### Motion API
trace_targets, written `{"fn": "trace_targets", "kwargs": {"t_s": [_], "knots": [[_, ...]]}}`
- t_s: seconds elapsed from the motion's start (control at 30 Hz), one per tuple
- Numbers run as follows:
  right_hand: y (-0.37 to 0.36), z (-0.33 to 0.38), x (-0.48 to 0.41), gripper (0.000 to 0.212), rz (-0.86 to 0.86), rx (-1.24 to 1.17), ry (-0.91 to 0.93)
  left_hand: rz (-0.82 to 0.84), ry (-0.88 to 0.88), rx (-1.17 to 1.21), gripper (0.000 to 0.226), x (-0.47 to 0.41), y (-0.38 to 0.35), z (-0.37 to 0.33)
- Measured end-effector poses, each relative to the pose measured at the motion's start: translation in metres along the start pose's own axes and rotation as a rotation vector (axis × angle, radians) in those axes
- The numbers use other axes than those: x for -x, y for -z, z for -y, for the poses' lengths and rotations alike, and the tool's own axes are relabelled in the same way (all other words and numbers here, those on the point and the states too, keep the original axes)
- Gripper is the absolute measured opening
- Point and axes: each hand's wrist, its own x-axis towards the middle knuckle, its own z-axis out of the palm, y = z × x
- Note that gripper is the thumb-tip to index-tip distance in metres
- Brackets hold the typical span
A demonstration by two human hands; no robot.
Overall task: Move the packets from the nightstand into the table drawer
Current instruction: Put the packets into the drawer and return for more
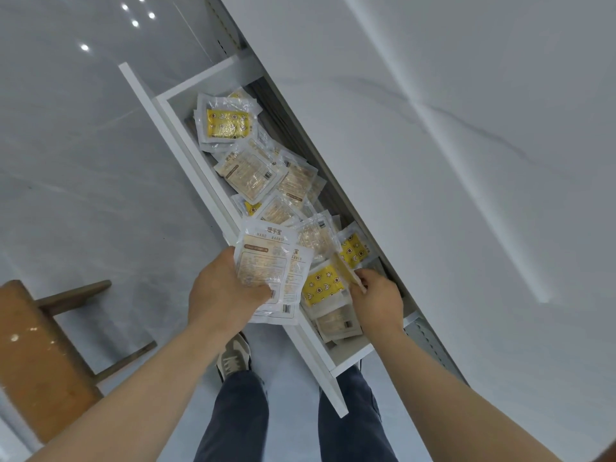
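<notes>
I am watching a wooden stool (40, 355) standing at the far left, well apart from the drawer (176, 155), with bare grey floor (83, 161) lying between them. The drawer is standing pulled out, its white front panel running diagonally from upper left to lower right. The white table top (466, 161) is overhanging its far side, so the opening is showing as a long narrow strip between panel and table edge.

The left hand (223, 291) is hovering over the front panel, its fingers and thumb curling round a small stack of packets (266, 265). The stack is fanning out up and to the right of the hand, partly over the opening. Further along the drawer, loose packets (246, 175) are lying overlapped, some yellow face up, others showing a printed back. The right hand (376, 301) is reaching into the drawer close to the table edge and pinching a single packet (348, 273). I am seeing that packet edge-on, just above a yellow star-printed packet (321, 286) lying in the drawer.

The glossy floor is reflecting bright spots of light at the upper left. Dark trousers (233, 411) and a shoe (233, 358) are showing below the drawer, and the table top is filling the whole right side.
</notes>
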Motion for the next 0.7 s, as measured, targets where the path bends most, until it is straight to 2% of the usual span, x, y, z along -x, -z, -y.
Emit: {"fn": "trace_targets", "kwargs": {"t_s": [0.17, 0.3, 0.4, 0.57, 0.7], "knots": [[0.000, 0.008, -0.003, 0.020, 0.021, -0.134, 0.065, -0.023, 0.008, 0.029, 0.049, -0.004, 0.004, 0.001], [-0.004, 0.023, -0.006, 0.048, 0.085, -0.060, 0.076, -0.043, 0.042, 0.043, 0.049, -0.009, 0.009, 0.003], [-0.008, 0.036, -0.006, 0.064, 0.042, 0.060, 0.074, -0.067, 0.072, 0.067, 0.051, -0.015, 0.012, 0.003], [-0.005, 0.052, -0.008, 0.046, 0.036, 0.042, 0.123, -0.091, 0.103, 0.110, 0.044, -0.035, 0.017, -0.011], [0.002, 0.065, -0.017, 0.046, 0.082, 0.040, 0.146, -0.122, 0.115, 0.191, 0.043, -0.068, 0.019, -0.030]]}}
